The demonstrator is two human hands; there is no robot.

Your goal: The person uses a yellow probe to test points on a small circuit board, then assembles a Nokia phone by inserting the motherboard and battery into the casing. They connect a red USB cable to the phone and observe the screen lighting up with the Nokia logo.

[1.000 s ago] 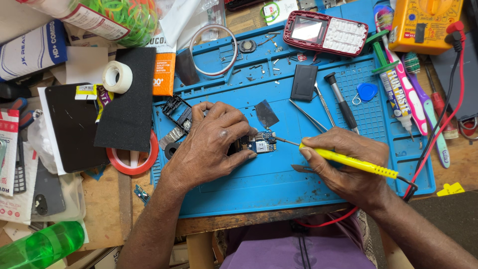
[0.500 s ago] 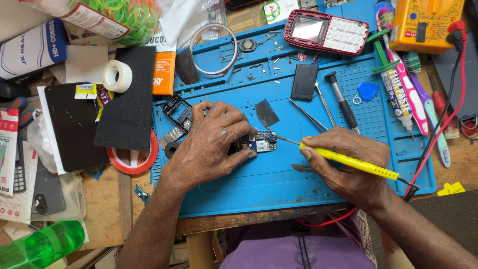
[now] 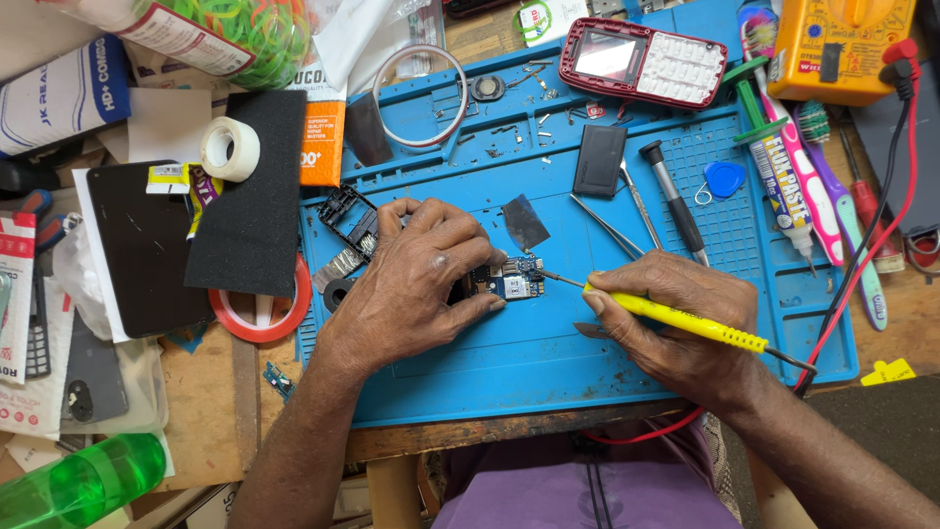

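Head view. The small circuit board (image 3: 516, 281) lies on the blue work mat (image 3: 490, 372), just left of the mat's centre. It is a little rectangular piece, dark blue-green, with pale metallic patches and tiny components on its upper face; its left part is hidden under the fingers.

The left hand (image 3: 416, 284) rests palm down over the board, fingers curled and pressed on its left end, pinning it to the mat. The right hand (image 3: 676, 323) is closed in a pen grip around a yellow soldering iron (image 3: 685, 323). The iron's thin metal tip points toward 9 o'clock and meets the board's right edge; whether it truly touches cannot be told. A cord leaves the handle toward 3 o'clock.

At 12 o'clock from the board lies a small dark square piece (image 3: 526, 221). At 1 o'clock lie tweezers (image 3: 605, 225), a black-handled screwdriver (image 3: 674, 201) and a black battery (image 3: 599, 161). A red keypad phone (image 3: 641, 63) sits farther toward 1 o'clock. At 9 o'clock, beyond the left hand, a red tape ring (image 3: 262, 315) lies at the mat's edge.
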